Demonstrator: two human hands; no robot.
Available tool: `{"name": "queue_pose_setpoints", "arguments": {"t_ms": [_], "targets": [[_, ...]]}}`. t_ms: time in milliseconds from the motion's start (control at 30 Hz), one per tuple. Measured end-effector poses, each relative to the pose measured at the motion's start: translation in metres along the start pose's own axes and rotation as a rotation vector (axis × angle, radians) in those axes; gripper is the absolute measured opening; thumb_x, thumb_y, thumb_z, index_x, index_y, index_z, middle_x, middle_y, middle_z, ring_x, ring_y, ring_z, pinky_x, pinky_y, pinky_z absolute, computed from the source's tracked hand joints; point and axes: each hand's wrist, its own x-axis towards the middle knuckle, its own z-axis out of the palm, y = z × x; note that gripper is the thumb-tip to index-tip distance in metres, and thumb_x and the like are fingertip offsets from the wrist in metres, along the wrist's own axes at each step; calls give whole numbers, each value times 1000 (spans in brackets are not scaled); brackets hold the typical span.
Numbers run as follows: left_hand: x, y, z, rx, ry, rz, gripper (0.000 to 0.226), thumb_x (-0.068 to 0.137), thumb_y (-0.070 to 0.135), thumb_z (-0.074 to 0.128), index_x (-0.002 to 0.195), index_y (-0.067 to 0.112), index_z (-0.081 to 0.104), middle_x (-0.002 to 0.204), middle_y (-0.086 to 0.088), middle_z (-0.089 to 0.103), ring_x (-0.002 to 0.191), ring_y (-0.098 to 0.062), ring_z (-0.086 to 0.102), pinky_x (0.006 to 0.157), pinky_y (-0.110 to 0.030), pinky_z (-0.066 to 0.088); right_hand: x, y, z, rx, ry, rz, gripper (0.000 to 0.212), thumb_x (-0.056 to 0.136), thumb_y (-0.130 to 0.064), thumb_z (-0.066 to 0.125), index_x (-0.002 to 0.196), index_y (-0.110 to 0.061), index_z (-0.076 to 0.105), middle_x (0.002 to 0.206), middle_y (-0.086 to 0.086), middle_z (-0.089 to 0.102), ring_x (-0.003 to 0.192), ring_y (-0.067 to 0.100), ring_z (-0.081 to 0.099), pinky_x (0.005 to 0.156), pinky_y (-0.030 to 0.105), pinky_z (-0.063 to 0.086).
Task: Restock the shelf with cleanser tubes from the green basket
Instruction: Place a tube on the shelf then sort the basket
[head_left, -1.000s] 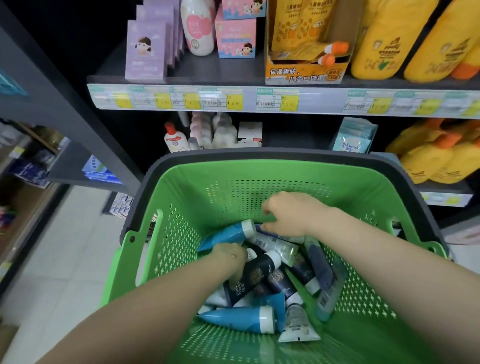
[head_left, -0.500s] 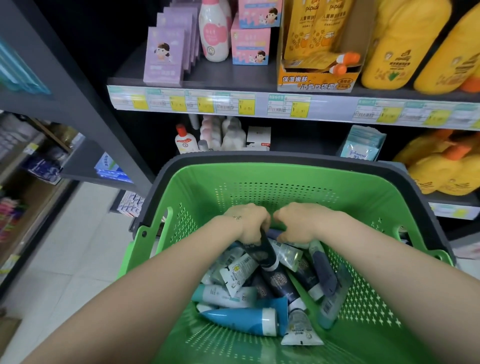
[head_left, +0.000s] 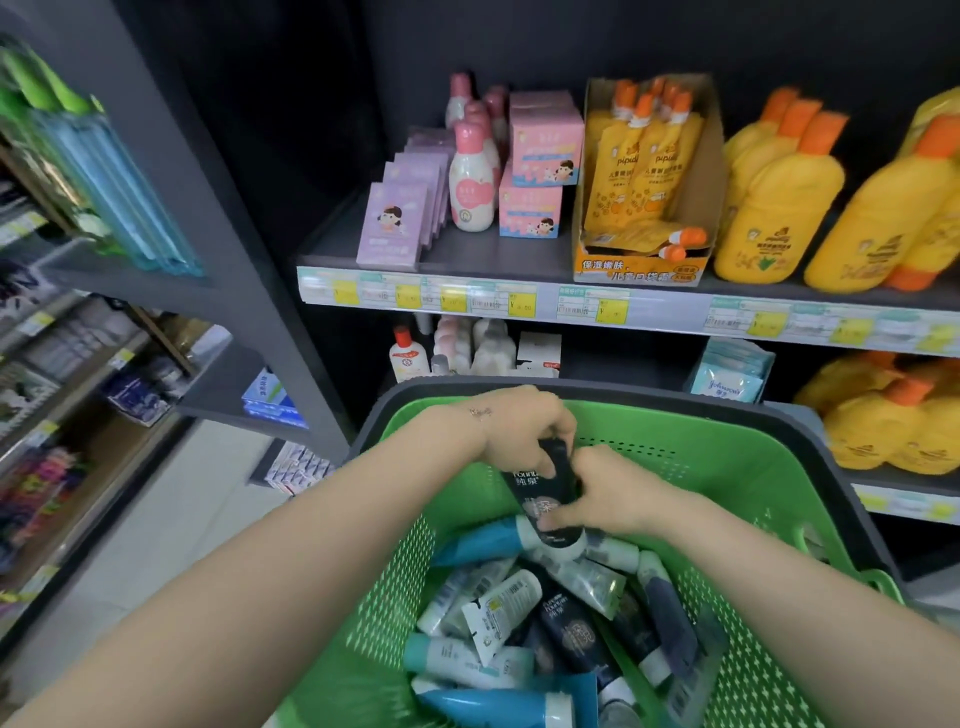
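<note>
A green basket (head_left: 737, 499) with a dark grey rim stands in front of me, and several cleanser tubes (head_left: 524, 623) in blue, white and dark navy lie piled in its bottom. Both hands hold one dark navy tube (head_left: 545, 486) lifted above the pile. My left hand (head_left: 519, 426) grips the tube's upper end. My right hand (head_left: 608, 493) holds its lower end near the cap. The shelf (head_left: 467, 249) behind the basket carries goods, with a bare stretch at its left end.
On the upper shelf stand purple boxes (head_left: 400, 223), pink bottles (head_left: 470, 182), pink boxes (head_left: 540, 166), a carton of orange pouches (head_left: 644, 182) and yellow bottles (head_left: 779, 208). A lower shelf holds small bottles (head_left: 410, 356). A grey upright (head_left: 208, 234) and side shelves flank the left, over light floor (head_left: 156, 545).
Both hands have risen from the pile, lifting one dark navy tube held between them. The view has tilted up, showing more of the upper shelf.
</note>
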Motion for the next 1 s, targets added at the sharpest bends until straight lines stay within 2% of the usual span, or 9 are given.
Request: {"name": "queue_pose_setpoints", "arguments": {"t_ms": [167,267,367,500,567,633,733,900,1000], "targets": [[-14,-2,-34,-83,65,-12,27,80,27,75,102,14,66,87,-1,63,77,-15,55,74,-27,45,-2,-10,-13,176,170,-29,44,62,-49,79,91,-18,67,89,-1,72,83,17,67,78,41,55],[-22,-14,-49,-202,137,-74,39,71,37,81,103,24,62,87,9,60,74,-4,54,76,-26,48,-9,-19,-28,270,228,-40,32,68,-32,83,94,-20,68,92,-4,72,83,11,66,78,30,55],[-31,-26,-56,-318,182,-107,54,60,44,85,103,28,57,97,10,64,83,-9,60,86,-36,52,-14,-26,-49,334,286,-69,30,69,-24,84,95,-22,69,91,-7,73,85,7,67,75,25,54],[-36,-25,-61,-451,224,-63,52,64,24,87,109,24,61,100,10,68,90,-10,64,89,-32,53,-22,-46,-84,388,340,-148,28,70,-18,84,91,-27,68,90,-10,73,82,0,66,78,26,54],[-38,-18,-67,-591,261,-27,56,62,15,87,111,18,62,106,0,70,98,-19,66,92,-41,52,-27,-60,-104,417,358,-205,29,71,-11,83,91,-25,67,91,-8,73,83,3,67,80,27,54],[-41,-13,-80,-678,306,14,50,62,9,86,107,16,64,104,-5,71,101,-24,66,91,-38,53,-32,-76,-127,404,398,-254,30,71,-11,83,95,-22,68,96,-4,74,89,11,68,82,30,55],[-49,-3,-105,-771,390,77,45,70,-4,79,107,17,65,100,0,72,98,-17,67,89,-31,54,-44,-98,-164,405,417,-314,30,73,-11,81,100,-18,69,99,-4,73,92,9,68,81,25,54],[-62,17,-152,-804,548,115,49,74,3,78,119,13,62,112,-11,70,104,-22,66,92,-31,53,-62,-133,-217,412,503,-344,35,70,-22,83,103,-22,70,98,-7,74,94,7,68,83,26,52],[-71,29,-182,-812,610,132,43,78,7,75,119,8,60,107,-12,70,92,-20,64,82,-34,47,-68,-149,-240,472,587,-366,36,71,-21,82,104,-16,70,94,-1,75,88,13,71,75,27,54]]}}
